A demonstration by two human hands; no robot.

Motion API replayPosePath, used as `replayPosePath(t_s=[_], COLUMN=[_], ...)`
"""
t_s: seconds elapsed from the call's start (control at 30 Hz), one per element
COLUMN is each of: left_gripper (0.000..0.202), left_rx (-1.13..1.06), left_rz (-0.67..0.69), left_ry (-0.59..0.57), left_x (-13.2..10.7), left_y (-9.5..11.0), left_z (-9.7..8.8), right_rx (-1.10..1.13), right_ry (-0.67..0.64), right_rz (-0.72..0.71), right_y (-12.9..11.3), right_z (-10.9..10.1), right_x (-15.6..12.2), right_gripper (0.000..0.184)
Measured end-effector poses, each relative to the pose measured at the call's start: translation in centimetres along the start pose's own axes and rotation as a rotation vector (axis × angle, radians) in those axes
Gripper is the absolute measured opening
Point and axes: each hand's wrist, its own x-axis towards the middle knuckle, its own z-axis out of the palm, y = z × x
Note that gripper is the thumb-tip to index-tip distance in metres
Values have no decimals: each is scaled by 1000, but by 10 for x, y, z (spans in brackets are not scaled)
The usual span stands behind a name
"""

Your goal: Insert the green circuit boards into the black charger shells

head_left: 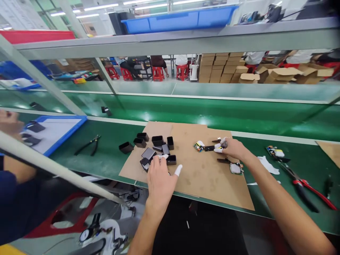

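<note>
My left hand (162,177), with white covers on some fingertips, reaches over a cluster of black plastic housings (148,153) on the cardboard sheet. Its thumb is stretched out to the right, away from the fingers; the fingertips are at the housings, and contact is partly hidden. Open-topped black housings (158,141) stand just beyond. At the sheet's right side my right hand (234,148) is closed, its covered fingertips pinched on a small circuit board with a black end piece (209,148). Beside it lie another circuit board (198,146) and, nearer me, a board with a white block (236,168).
Red-and-black pliers (302,186) and another board (276,152) lie right of the cardboard (196,177). Smaller pliers (90,144) lie left. A slanted grey post (66,173) stands between me and a co-worker's arm (12,124) near a blue-edged tray (79,122).
</note>
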Motion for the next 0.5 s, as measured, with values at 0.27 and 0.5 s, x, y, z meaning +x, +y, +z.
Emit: replayPosePath(t_s=[0.27, 0.5], left_gripper=[28, 2], left_rx=[135, -4], left_rz=[3, 111], left_ry=[-30, -47], left_x=[15, 16], left_y=[25, 47], left_z=[16, 27], right_rx=[328, 656], right_ry=[41, 199], right_rz=[-93, -376], right_y=[21, 12], right_z=[-31, -47], right_x=[-29, -90], right_gripper=[38, 47])
